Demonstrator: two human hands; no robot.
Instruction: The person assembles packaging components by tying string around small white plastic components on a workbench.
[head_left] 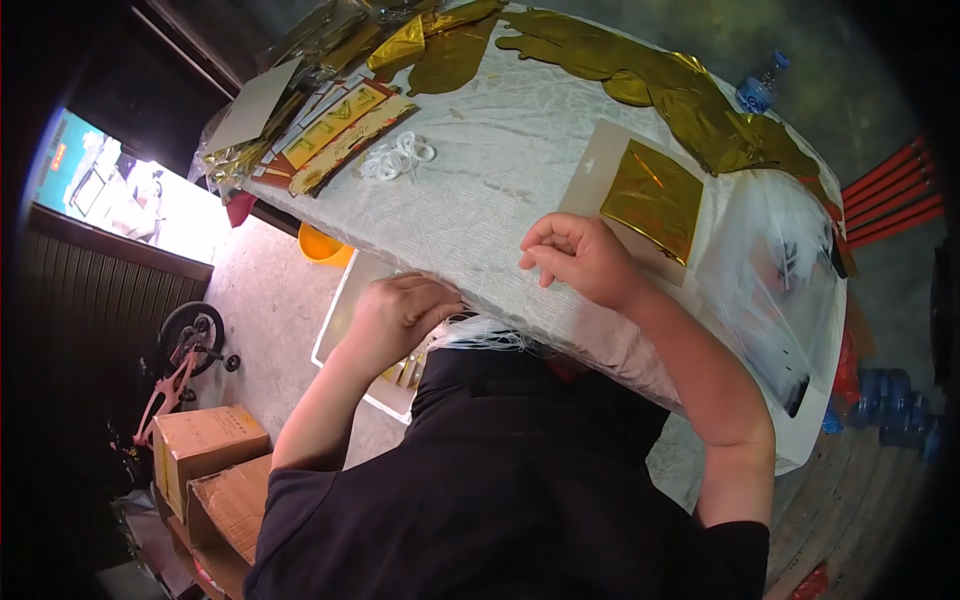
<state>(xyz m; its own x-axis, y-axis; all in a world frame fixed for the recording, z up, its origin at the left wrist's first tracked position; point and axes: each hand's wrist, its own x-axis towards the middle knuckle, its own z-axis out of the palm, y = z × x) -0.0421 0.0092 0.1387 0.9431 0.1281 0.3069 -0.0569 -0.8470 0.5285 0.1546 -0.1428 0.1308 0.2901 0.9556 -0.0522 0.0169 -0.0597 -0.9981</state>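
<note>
My left hand (pixel 405 315) is at the table's near edge, fingers pinched together at a bundle of thin white strings (pixel 490 335) lying across my lap. Over the white tablecloth (pixel 470 220), my right hand (pixel 580 262) is raised with thumb and fingers curled together; anything thin between them is too small to make out. Just beyond it, a folded gold foil piece (pixel 655 195) lies on a grey card (pixel 590 180) with a hang hole. Small white ribbon rolls (pixel 400 157) sit left of centre.
Printed cards (pixel 345 125) and clear packets (pixel 240 155) pile at the far left. Flat gold foil shapes (pixel 690 115) line the far edge, near a water bottle (pixel 765 85). A clear plastic bag (pixel 770 270) is on the right. Below left are a white bin (pixel 335 305) and cardboard boxes (pixel 205 440).
</note>
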